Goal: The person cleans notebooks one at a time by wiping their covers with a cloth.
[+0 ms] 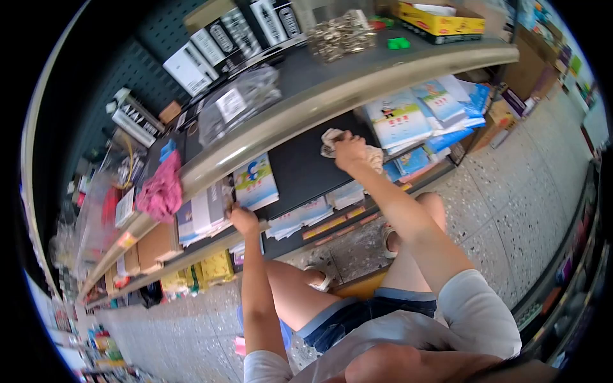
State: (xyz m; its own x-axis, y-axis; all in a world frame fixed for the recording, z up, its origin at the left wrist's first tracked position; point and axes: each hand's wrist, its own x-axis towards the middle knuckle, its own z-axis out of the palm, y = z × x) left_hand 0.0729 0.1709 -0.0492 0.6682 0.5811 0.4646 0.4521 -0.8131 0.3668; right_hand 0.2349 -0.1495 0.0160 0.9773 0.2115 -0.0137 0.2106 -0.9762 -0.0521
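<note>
My right hand (351, 154) is closed on a pale, crumpled cloth (330, 142), which lies against the dark shelf board (299, 167). Just right of it is a pile of blue-and-white booklets (399, 121). My left hand (244, 219) is at the shelf's front edge, its fingers curled in beside a stack of books (207, 210). Whether those fingers grip the stack is hard to make out. A blue booklet with a large letter on its cover (256, 183) lies just behind my left hand.
A pink cloth (161, 190) hangs over the metal lip (306, 105) of the shelf above. That upper shelf carries boxed goods (223, 45), a plastic-wrapped packet (239, 105), a bin of metal pieces (341, 37) and a yellow box (440, 22). More booklets (300, 217) sit lower down.
</note>
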